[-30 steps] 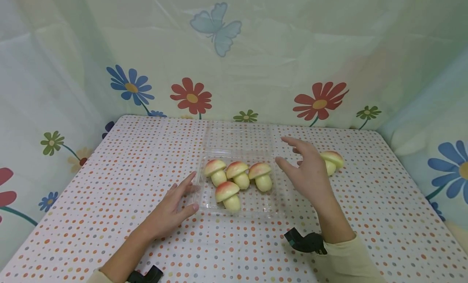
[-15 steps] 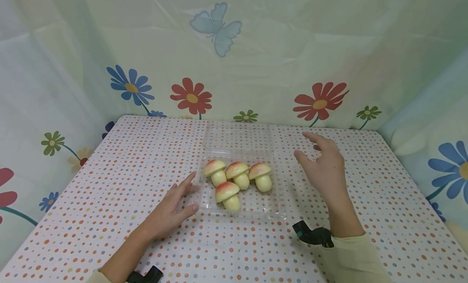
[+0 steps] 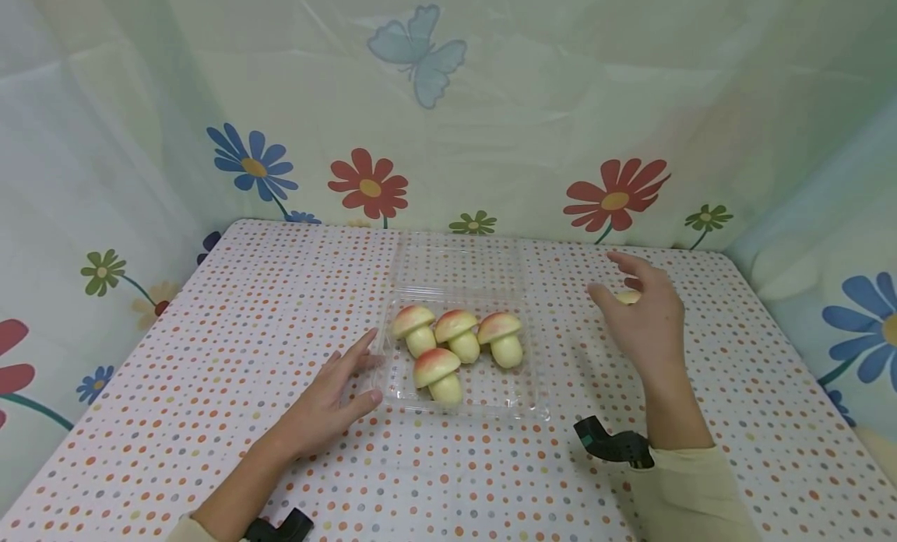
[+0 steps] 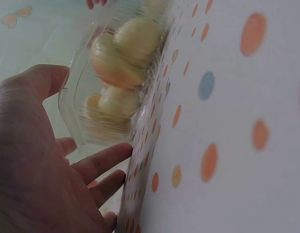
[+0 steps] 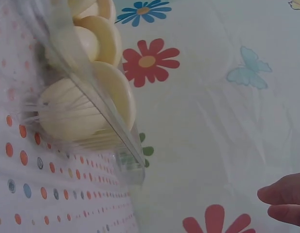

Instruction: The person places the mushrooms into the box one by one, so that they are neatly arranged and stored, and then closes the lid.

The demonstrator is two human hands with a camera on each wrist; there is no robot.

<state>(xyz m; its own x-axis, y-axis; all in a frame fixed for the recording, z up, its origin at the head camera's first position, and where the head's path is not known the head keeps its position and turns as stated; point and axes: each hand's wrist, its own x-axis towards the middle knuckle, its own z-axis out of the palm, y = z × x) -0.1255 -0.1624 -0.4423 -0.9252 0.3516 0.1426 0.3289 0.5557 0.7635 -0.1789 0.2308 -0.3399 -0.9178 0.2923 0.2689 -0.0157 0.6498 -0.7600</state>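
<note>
A clear plastic clamshell box (image 3: 490,390) lies mid-table with its lid raised at the back. Inside are several yellow mushroom-shaped pieces (image 3: 436,367) with reddish caps. My left hand (image 3: 325,402) stays at the box's left side, fingers extended; in the left wrist view its thumb appears to touch the box's rim (image 4: 65,104). To the right of the box, my right hand (image 3: 648,316) is held with thumb and fingers apart. Past it shows a small part of another mushroom-shaped piece (image 3: 627,297), mostly hidden by the hand. The right wrist view shows only two fingertips (image 5: 285,191).
A white tablecloth (image 3: 392,480) with coloured dots covers the table. A curtain (image 3: 518,98) printed with flowers and a butterfly hangs along the back and both sides. Black wrist mounts (image 3: 613,442) stick out below the hands.
My right hand has moved away from the box, rightward, to the lone mushroom-shaped piece, which it now mostly covers. The left hand and the box look the same.
</note>
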